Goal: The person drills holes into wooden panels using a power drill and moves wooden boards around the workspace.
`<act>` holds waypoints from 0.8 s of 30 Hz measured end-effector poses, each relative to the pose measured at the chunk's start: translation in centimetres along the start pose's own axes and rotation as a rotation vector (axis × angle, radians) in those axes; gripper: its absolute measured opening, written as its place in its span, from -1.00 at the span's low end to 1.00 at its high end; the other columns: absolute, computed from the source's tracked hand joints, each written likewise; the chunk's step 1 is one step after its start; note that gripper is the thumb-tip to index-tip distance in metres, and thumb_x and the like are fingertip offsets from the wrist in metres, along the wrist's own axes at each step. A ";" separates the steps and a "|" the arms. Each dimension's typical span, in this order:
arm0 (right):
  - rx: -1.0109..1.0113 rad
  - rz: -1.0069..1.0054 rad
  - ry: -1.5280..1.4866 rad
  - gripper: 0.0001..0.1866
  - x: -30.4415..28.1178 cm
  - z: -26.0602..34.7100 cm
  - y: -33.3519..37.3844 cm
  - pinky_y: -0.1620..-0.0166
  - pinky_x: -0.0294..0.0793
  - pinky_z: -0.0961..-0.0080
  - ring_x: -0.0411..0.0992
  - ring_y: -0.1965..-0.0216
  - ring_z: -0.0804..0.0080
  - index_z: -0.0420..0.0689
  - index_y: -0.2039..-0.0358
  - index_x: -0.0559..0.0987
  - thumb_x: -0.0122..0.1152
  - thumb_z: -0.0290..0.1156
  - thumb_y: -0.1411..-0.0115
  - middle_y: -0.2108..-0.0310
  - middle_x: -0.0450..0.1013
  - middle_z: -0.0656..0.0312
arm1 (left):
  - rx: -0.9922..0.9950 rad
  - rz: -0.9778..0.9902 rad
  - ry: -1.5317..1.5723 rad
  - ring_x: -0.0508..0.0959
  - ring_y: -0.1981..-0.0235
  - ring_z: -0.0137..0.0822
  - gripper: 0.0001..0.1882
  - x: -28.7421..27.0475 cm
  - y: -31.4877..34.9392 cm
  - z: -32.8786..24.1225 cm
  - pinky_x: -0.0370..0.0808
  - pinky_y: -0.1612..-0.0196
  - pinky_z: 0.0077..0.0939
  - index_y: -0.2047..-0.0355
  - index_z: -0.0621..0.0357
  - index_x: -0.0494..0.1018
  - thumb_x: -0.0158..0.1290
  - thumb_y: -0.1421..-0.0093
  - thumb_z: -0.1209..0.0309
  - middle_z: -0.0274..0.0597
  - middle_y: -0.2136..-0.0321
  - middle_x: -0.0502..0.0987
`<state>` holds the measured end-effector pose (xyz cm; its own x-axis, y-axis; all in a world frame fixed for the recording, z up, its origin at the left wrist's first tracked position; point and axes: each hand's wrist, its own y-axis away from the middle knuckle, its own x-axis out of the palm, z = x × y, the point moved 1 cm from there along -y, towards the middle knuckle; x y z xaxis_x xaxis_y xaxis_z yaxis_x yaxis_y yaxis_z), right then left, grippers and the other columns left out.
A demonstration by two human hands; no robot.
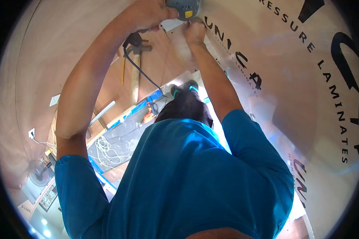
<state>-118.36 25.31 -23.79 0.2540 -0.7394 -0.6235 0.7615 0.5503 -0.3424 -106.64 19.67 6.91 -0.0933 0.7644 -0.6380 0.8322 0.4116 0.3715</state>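
My left hand (157, 14) is wrapped round a grey power tool (184, 8) at the top of the view. The tool has a rounded, vented end with a yellow label; its exact kind does not show. Just beside it, my right hand (195, 32) is closed at the edge of a large printed laminate sheet (283, 107). Whatever is between those fingers is hidden. A small white piece (171, 24) lies under the tool. Left of the hands, a wooden-handled hammer (135, 75) and a yellow pencil (123, 69) lie on a brownish board (161, 59).
A dark cord (141, 71) runs across the board toward the floor. Below are an orange tool (149, 113), blue tape (141, 104) and a tangled white cord (103, 149). A fan (39, 173) and wall outlets (55, 99) are at the left. The laminate sheet fills the right side.
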 end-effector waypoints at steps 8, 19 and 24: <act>-0.001 0.073 -0.181 -0.72 -4.7 -0.2 3.4 0.05 0.49 0.11 0.52 0.16 -0.11 -0.29 0.18 0.58 0.16 -0.39 -0.14 0.23 0.55 -0.14 | -0.038 -0.045 -0.104 0.51 0.72 -0.30 -0.76 -0.4 -0.2 0.3 0.47 0.63 -0.36 0.36 0.46 0.47 0.13 -0.13 0.43 -0.15 0.72 0.43; -0.069 0.121 -0.057 -0.81 -2.6 0.5 1.5 0.17 0.52 0.15 0.52 0.27 -0.15 -0.27 0.34 0.58 0.19 -0.39 -0.13 0.32 0.54 -0.15 | -0.037 -0.036 -0.125 0.51 0.71 -0.28 -0.78 -0.3 -0.1 0.0 0.48 0.60 -0.34 0.43 0.42 0.48 0.12 -0.13 0.43 -0.11 0.69 0.46; 0.024 0.014 0.016 -0.79 0.6 0.0 0.8 0.22 0.51 0.03 0.52 0.33 -0.19 -0.27 0.44 0.59 0.21 -0.35 -0.12 0.40 0.52 -0.17 | 0.287 -0.144 -0.301 0.51 0.70 -0.27 -0.81 -0.3 -0.9 2.3 0.49 0.58 -0.35 0.42 0.40 0.49 0.13 -0.13 0.44 -0.13 0.69 0.46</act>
<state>-117.54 25.31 -24.45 0.2553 -0.7254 -0.6393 0.7722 0.5509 -0.3166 -106.09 17.93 5.26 -0.0915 0.5132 -0.8534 0.9444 0.3165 0.0891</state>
